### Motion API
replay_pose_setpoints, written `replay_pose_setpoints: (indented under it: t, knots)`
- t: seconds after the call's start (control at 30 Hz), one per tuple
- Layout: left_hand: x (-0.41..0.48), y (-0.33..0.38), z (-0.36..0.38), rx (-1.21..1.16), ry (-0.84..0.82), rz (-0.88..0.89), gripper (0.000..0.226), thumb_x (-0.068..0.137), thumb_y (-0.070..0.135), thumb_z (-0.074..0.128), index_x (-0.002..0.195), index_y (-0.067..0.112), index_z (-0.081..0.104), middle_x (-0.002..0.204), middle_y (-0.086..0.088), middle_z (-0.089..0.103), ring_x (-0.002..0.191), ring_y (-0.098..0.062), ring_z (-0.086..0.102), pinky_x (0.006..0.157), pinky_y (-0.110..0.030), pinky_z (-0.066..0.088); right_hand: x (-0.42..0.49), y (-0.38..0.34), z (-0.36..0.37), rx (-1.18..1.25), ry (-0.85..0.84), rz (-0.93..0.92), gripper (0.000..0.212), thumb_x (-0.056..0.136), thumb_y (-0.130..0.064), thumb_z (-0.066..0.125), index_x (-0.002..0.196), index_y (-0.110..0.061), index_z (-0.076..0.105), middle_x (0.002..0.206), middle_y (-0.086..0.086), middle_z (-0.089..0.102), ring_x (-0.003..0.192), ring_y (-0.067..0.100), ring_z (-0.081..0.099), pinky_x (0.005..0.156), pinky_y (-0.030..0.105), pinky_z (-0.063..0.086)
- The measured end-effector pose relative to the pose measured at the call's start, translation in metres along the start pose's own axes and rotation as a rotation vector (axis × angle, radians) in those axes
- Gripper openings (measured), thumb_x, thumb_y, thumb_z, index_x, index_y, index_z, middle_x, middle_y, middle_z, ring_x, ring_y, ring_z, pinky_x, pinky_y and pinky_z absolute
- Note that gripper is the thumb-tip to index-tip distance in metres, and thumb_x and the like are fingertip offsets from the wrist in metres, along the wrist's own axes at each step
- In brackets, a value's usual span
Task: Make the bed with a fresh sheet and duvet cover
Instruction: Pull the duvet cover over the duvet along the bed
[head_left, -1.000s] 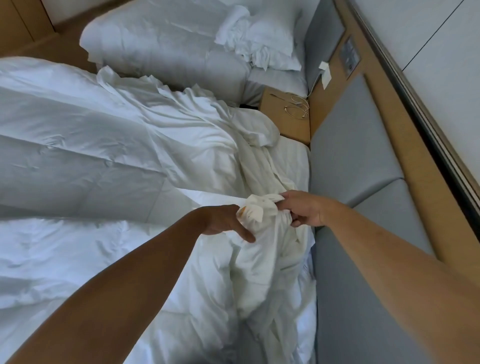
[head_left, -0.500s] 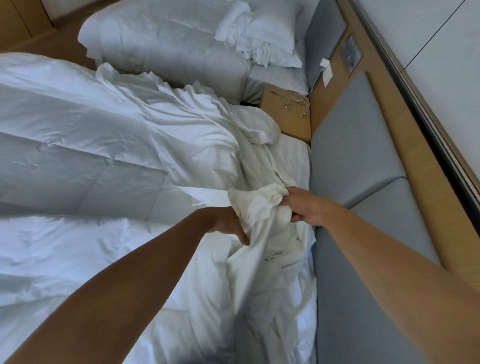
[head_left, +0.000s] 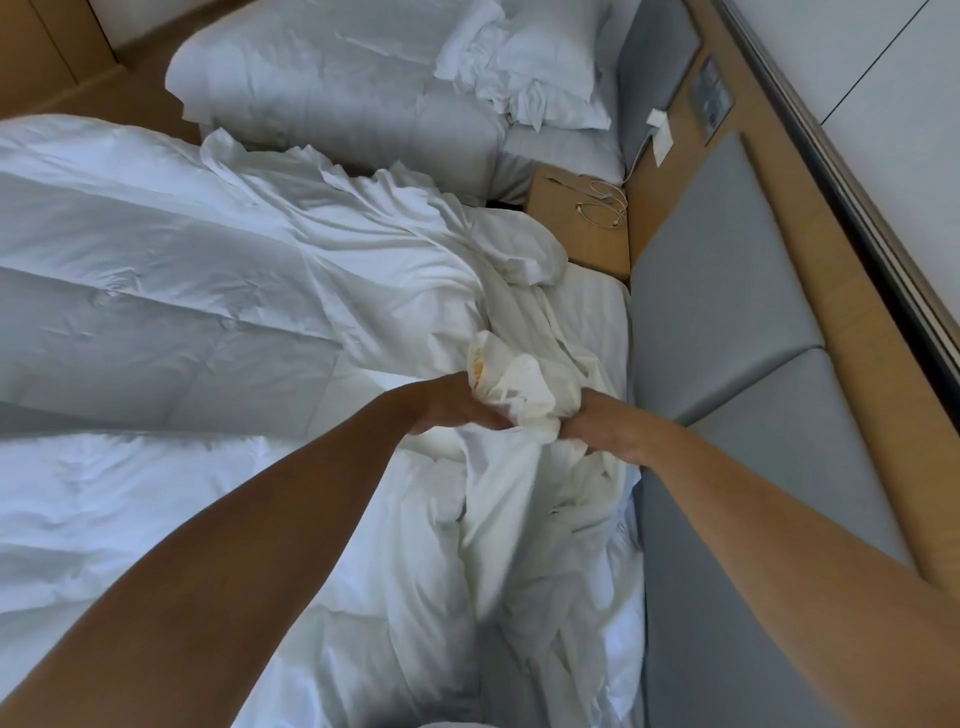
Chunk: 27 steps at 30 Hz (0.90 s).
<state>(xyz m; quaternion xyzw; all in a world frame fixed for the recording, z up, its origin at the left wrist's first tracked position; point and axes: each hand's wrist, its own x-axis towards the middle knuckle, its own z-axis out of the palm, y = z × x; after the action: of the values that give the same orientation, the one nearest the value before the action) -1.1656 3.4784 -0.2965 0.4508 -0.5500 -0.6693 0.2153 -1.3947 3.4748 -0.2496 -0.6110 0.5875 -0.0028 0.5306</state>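
My left hand (head_left: 457, 410) and my right hand (head_left: 592, 431) are close together over the head end of the bed, just beside the grey padded headboard (head_left: 727, 322). Both have their fingers curled tight into one bunched wad of the crumpled white cotton duvet cover (head_left: 524, 387). The rest of the cover hangs down from my grip in loose folds towards me.

I judge I am hunting for a corner or the opening of the cover, so the job is to feed fabric through hand over hand. I should keep one hand clamped while the other slides along the seam, and not let the wad drop back into the heap. There is a yellowish patch in the bunch; I cannot tell whether it is a stain or a label.

To my left the thick white quilted duvet (head_left: 182, 322) lies spread flat across the bed, uncovered, with part of the cover rumpled over its far edge. The striped white bottom sheet (head_left: 587, 322) shows beyond my hands.

Farther off a small wooden bench (head_left: 576, 234) carries a coiled pale cable (head_left: 602, 205). Past that stands a second white bed (head_left: 337, 88).
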Motion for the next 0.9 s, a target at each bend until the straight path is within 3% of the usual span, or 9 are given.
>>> replay_pose_setpoints:
  t: [0.07,0.27,0.33,0.4,0.5,0.6,0.67,0.8,0.9]
  knots:
    - [-0.003,-0.005,0.003,-0.062,-0.051,-0.018,0.027,0.080,0.025,0.076,0.106,0.027,0.069,0.099,0.011,0.073,0.100,-0.009,0.067,0.089,-0.024,0.051,0.001,-0.006,-0.005,0.112,0.032,-0.025,0.006,0.089,-0.021,0.066,0.094,-0.022,0.066,0.073,-0.007,0.062,0.068,0.013,0.053,0.059,0.026,0.045]
    - [0.002,-0.001,0.013,0.009,-0.024,-0.044,0.033,0.082,0.013,0.079,0.113,0.020,0.070,0.106,0.006,0.075,0.100,-0.011,0.069,0.082,-0.019,0.053,0.010,-0.019,-0.021,0.144,0.174,-0.054,0.008,0.094,-0.022,0.061,0.094,-0.023,0.069,0.060,-0.011,0.063,0.056,0.009,0.056,0.047,0.023,0.043]
    - [0.004,0.006,0.011,0.012,0.016,-0.018,0.038,0.086,0.005,0.075,0.120,0.019,0.066,0.117,0.002,0.072,0.111,-0.016,0.067,0.093,-0.025,0.052,0.009,-0.017,-0.028,0.140,0.204,-0.042,0.008,0.093,-0.027,0.065,0.097,-0.023,0.070,0.066,-0.011,0.069,0.066,0.013,0.063,0.052,0.026,0.050]
    - [0.006,0.015,0.000,-0.046,0.021,0.027,0.038,0.090,0.007,0.072,0.127,0.014,0.064,0.126,-0.005,0.069,0.118,-0.019,0.065,0.100,-0.029,0.052,0.006,-0.009,-0.030,0.188,0.193,-0.006,0.031,0.086,-0.039,0.074,0.109,-0.019,0.070,0.088,-0.004,0.077,0.088,0.022,0.072,0.070,0.035,0.061]
    - [0.009,0.025,-0.018,-0.025,0.030,0.068,0.031,0.092,0.015,0.072,0.122,0.008,0.067,0.120,-0.008,0.072,0.115,-0.024,0.067,0.102,-0.037,0.052,-0.002,0.011,-0.028,0.354,-0.120,0.088,0.085,0.052,-0.051,0.097,0.121,-0.011,0.065,0.114,0.008,0.075,0.107,0.027,0.071,0.088,0.044,0.060]
    - [0.012,0.024,-0.011,0.116,0.117,0.062,0.028,0.085,0.025,0.081,0.108,0.014,0.071,0.106,-0.008,0.074,0.108,-0.028,0.069,0.100,-0.044,0.053,-0.007,0.013,-0.021,0.154,-0.340,0.083,0.085,0.054,-0.036,0.098,0.129,-0.022,0.061,0.128,0.001,0.069,0.120,0.022,0.064,0.101,0.042,0.052]
    - [0.010,0.014,-0.005,0.133,0.085,0.023,0.036,0.073,0.034,0.088,0.103,0.022,0.071,0.101,0.002,0.075,0.101,-0.019,0.070,0.097,-0.038,0.053,-0.002,0.008,-0.019,-0.119,-0.126,0.039,0.077,0.070,-0.033,0.092,0.137,-0.025,0.055,0.133,-0.001,0.064,0.120,0.021,0.060,0.100,0.037,0.051]
    - [0.000,-0.003,0.008,0.297,-0.002,-0.130,0.074,0.056,0.046,0.096,0.122,0.032,0.065,0.114,0.012,0.072,0.107,-0.011,0.067,0.097,-0.034,0.053,0.007,0.000,-0.029,0.045,0.131,0.002,0.024,0.092,-0.033,0.071,0.114,-0.031,0.063,0.115,0.000,0.065,0.097,0.018,0.057,0.077,0.030,0.052]
    - [0.011,-0.003,0.028,0.316,0.039,-0.112,0.066,0.068,0.041,0.092,0.125,0.024,0.063,0.117,0.004,0.069,0.111,-0.017,0.065,0.095,-0.036,0.057,0.014,-0.003,-0.026,0.027,0.237,-0.076,0.006,0.094,-0.036,0.065,0.100,-0.033,0.066,0.097,-0.003,0.068,0.085,0.017,0.060,0.064,0.028,0.051]
